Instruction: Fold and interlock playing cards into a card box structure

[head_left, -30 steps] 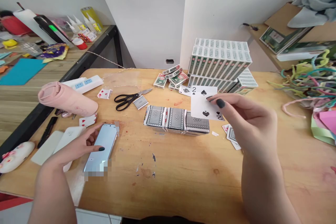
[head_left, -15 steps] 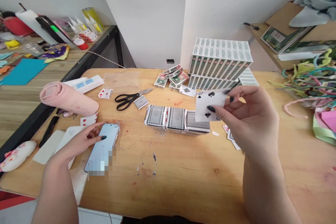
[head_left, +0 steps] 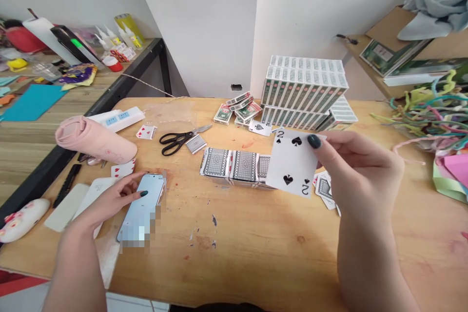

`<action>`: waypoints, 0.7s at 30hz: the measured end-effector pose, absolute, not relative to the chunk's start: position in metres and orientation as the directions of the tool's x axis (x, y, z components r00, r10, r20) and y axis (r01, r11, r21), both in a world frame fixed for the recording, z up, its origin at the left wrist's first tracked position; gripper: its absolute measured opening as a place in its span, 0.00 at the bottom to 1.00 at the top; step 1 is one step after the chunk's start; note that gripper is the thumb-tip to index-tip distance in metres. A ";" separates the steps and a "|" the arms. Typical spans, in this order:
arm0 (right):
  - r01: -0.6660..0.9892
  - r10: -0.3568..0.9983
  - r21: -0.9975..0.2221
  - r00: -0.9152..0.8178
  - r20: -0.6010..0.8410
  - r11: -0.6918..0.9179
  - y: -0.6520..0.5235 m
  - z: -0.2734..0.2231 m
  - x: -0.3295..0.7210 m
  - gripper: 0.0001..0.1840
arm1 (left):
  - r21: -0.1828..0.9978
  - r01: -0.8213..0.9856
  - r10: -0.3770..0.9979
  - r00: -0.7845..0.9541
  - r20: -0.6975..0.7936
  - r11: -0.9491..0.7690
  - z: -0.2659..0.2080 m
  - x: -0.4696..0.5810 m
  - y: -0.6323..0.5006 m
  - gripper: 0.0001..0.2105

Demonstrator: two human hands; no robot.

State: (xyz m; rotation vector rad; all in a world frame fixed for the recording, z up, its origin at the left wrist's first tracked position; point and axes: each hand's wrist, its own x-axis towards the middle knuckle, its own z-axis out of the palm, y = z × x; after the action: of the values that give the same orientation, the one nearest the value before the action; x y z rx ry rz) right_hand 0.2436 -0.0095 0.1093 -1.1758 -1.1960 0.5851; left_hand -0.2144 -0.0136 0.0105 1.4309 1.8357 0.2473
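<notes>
Between the thumb and fingers of my right hand (head_left: 360,170) is a playing card (head_left: 292,163), the two of spades, its face toward me. The card hides the right end of a row of patterned card-backed bundles (head_left: 244,165) on the table. My left hand (head_left: 119,195) is closed at the upper left edge of a smartphone (head_left: 142,207), its thumb over the lit screen. Part of that screen is pixelated. Several loose cards (head_left: 324,187) lie partly behind my right wrist.
Green card boxes (head_left: 302,87) stand stacked at the back, with loose boxes (head_left: 241,109) beside them. Black-handled scissors (head_left: 177,141) lie mid-left, near a pink roll (head_left: 97,139) and a power strip (head_left: 119,119). Colourful pipe cleaners (head_left: 431,112) are heaped at right.
My right hand has turned the two of spades to face me more fully and brought it slightly lower and nearer. My left hand stays at the smartphone.
</notes>
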 end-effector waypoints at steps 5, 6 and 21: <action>0.190 0.861 -0.925 0.343 0.376 0.329 -0.009 0.108 0.243 0.05 | 0.543 0.781 0.888 -0.031 -0.458 0.308 0.013 -0.212 -0.021 0.41; 0.181 0.866 -0.930 0.342 0.365 0.320 -0.009 0.108 0.243 0.04 | 0.532 0.794 0.887 -0.018 -0.461 0.293 0.014 -0.211 -0.023 0.43; 0.174 0.872 -0.935 0.341 0.352 0.310 -0.008 0.109 0.245 0.04 | 0.500 0.832 0.895 0.010 -0.446 0.240 0.015 -0.212 -0.022 0.38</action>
State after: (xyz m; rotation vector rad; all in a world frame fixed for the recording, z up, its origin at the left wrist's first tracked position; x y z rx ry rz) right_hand 0.2448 -0.0077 0.1094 -1.1870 -1.1518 0.6297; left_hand -0.2124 -0.0217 0.0146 1.5883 1.8140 0.1136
